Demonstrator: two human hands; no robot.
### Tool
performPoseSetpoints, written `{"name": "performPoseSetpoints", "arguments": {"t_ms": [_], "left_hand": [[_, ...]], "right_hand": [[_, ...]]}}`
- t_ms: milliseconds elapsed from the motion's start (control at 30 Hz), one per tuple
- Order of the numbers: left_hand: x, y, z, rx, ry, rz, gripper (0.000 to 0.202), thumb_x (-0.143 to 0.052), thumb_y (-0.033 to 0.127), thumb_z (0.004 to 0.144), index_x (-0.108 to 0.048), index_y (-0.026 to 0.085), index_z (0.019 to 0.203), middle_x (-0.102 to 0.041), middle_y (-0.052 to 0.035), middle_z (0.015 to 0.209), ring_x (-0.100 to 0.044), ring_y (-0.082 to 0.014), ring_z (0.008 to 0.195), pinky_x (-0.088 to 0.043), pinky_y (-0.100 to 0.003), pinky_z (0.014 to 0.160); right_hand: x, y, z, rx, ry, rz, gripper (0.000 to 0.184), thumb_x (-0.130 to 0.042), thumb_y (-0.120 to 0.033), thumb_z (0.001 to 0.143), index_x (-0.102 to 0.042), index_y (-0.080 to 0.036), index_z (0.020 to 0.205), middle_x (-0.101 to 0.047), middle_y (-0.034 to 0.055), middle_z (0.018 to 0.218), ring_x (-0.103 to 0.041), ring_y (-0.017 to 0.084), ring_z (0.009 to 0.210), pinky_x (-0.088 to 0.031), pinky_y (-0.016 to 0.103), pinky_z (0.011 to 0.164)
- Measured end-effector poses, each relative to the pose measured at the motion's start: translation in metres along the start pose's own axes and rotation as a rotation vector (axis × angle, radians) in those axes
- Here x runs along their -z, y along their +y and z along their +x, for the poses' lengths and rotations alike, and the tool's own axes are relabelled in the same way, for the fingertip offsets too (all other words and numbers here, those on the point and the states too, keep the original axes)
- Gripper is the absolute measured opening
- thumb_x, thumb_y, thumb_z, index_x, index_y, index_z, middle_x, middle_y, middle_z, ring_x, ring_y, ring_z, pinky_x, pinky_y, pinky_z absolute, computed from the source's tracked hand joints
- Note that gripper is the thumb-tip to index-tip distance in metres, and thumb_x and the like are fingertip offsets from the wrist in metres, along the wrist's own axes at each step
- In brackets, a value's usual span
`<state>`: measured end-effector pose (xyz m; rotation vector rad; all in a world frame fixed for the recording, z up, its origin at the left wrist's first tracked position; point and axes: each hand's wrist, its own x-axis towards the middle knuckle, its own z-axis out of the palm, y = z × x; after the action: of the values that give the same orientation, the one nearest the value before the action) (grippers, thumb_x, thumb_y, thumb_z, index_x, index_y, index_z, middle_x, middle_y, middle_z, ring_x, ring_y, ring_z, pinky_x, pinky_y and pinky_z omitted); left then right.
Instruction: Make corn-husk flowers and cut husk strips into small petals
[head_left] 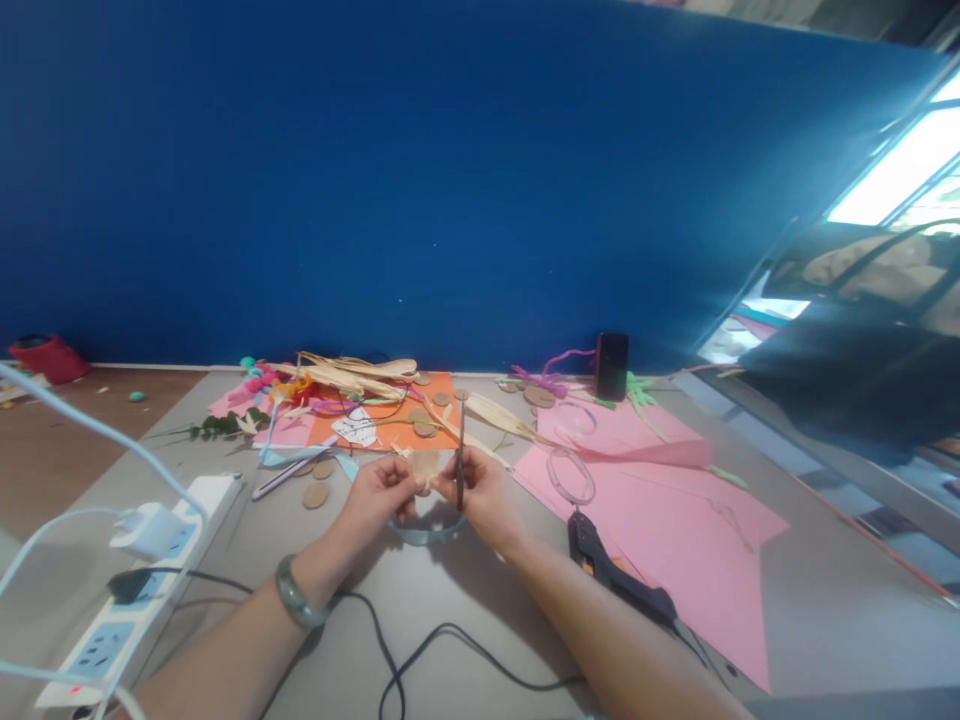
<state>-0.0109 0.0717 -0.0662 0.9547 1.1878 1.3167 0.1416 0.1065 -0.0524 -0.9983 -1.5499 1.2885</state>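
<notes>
Two hands (386, 487) (478, 490) hold pale material (425, 466) above a bluish rim (426, 537).

View from the wearer's head, facing forward and down (rather wide), hands (384, 488) near, blue partition (450, 200) beyond.

This looks like a craft workspace, though whether it sits in a workshop or an office is unclear. A tall blue partition (450, 180) backs the grey worktop (840, 620), where a glue gun (619, 580), a utility knife (291, 471), pink paper (682, 540) and small wooden discs (315, 495) are spread about. A power strip (160, 597) lies at the left, and bright windows (900, 170) show at the right.
</notes>
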Motion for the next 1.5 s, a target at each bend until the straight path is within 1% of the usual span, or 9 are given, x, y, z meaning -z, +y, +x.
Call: {"name": "performPoseSetpoints", "arguments": {"t_ms": [100,300,467,600,767,1000,1233,1367,1500], "left_hand": [[-0.001,0.001,0.0,-0.004,-0.001,0.014,0.035,-0.078,0.041,0.056,-0.054,0.016,0.06,-0.065,-0.0006,0.054,-0.048,-0.0072,0.036,-0.036,-0.018,0.036],[0.005,-0.003,0.0,-0.002,-0.134,0.059,0.03,-0.072,0.041,0.068,-0.063,0.013,0.068,-0.056,0.0014,0.045,-0.048,-0.0079,0.038,-0.035,-0.019,0.04],[0.005,-0.009,0.0,-0.011,-0.115,0.062,0.029,-0.071,0.041,0.07,-0.064,0.013,0.071,-0.056,0.0014,0.047,-0.047,-0.0076,0.039,-0.034,-0.019,0.041],[0.003,-0.01,0.001,-0.002,-0.092,0.04,0.031,-0.069,0.043,0.071,-0.064,0.013,0.071,-0.062,-0.0018,0.054,-0.051,-0.0089,0.041,-0.035,-0.019,0.04],[0.004,-0.007,0.0,0.025,-0.129,0.003,0.03,-0.067,0.041,0.073,-0.064,0.012,0.07,-0.06,-0.0016,0.05,-0.049,-0.008,0.04,-0.037,-0.019,0.042],[0.007,-0.008,0.001,0.075,-0.16,-0.08,0.03,-0.065,0.041,0.076,-0.064,0.012,0.07,-0.063,-0.0035,0.053,-0.05,-0.0081,0.041,-0.039,-0.02,0.044],[0.005,-0.006,-0.002,0.007,-0.182,0.038,0.03,-0.068,0.042,0.074,-0.065,0.012,0.079,-0.061,-0.0005,0.052,-0.052,-0.0091,0.043,-0.038,-0.02,0.045],[0.006,-0.007,0.0,-0.009,-0.132,0.011,0.027,-0.07,0.038,0.073,-0.063,0.013,0.076,-0.06,0.0008,0.05,-0.05,-0.0076,0.041,-0.037,-0.018,0.043],[0.012,-0.006,0.005,0.003,-0.057,-0.119,0.025,-0.075,0.033,0.067,-0.061,0.014,0.076,-0.062,0.001,0.049,-0.053,-0.0078,0.041,-0.04,-0.017,0.043]], "right_hand": [[0.0,-0.001,0.0,0.001,0.001,-0.007,0.027,-0.075,-0.031,0.062,-0.052,-0.019,0.067,-0.059,-0.0022,0.061,-0.052,0.012,0.056,-0.042,0.024,0.052],[0.0,-0.001,-0.001,0.005,-0.007,-0.018,0.025,-0.074,-0.031,0.064,-0.053,-0.019,0.068,-0.058,-0.0025,0.06,-0.051,0.012,0.055,-0.041,0.023,0.051],[0.0,0.0,0.0,0.021,0.003,-0.027,0.026,-0.075,-0.032,0.063,-0.053,-0.019,0.068,-0.058,-0.0026,0.061,-0.051,0.012,0.055,-0.041,0.023,0.05],[0.0,-0.001,-0.001,0.013,0.003,-0.035,0.021,-0.072,-0.028,0.065,-0.053,-0.019,0.067,-0.059,-0.0019,0.061,-0.052,0.012,0.055,-0.04,0.024,0.051],[0.0,-0.001,-0.001,0.003,0.01,-0.015,0.019,-0.07,-0.025,0.065,-0.053,-0.019,0.069,-0.058,-0.0028,0.061,-0.052,0.012,0.055,-0.04,0.023,0.051],[0.001,-0.002,-0.001,-0.022,0.029,0.043,0.022,-0.072,-0.028,0.064,-0.052,-0.019,0.07,-0.053,-0.0046,0.059,-0.046,0.01,0.051,-0.036,0.022,0.048],[0.001,-0.01,-0.003,-0.038,0.004,0.025,0.026,-0.074,-0.031,0.063,-0.052,-0.018,0.069,-0.052,-0.0047,0.059,-0.047,0.01,0.053,-0.037,0.022,0.05],[0.001,-0.007,-0.002,-0.053,-0.035,0.014,0.03,-0.075,-0.034,0.063,-0.051,-0.018,0.07,-0.052,-0.0051,0.06,-0.046,0.009,0.052,-0.037,0.022,0.05],[0.004,-0.007,0.002,-0.089,-0.093,-0.01,0.033,-0.074,-0.04,0.065,-0.051,-0.018,0.073,-0.051,-0.0044,0.061,-0.045,0.01,0.053,-0.035,0.022,0.05]]}}
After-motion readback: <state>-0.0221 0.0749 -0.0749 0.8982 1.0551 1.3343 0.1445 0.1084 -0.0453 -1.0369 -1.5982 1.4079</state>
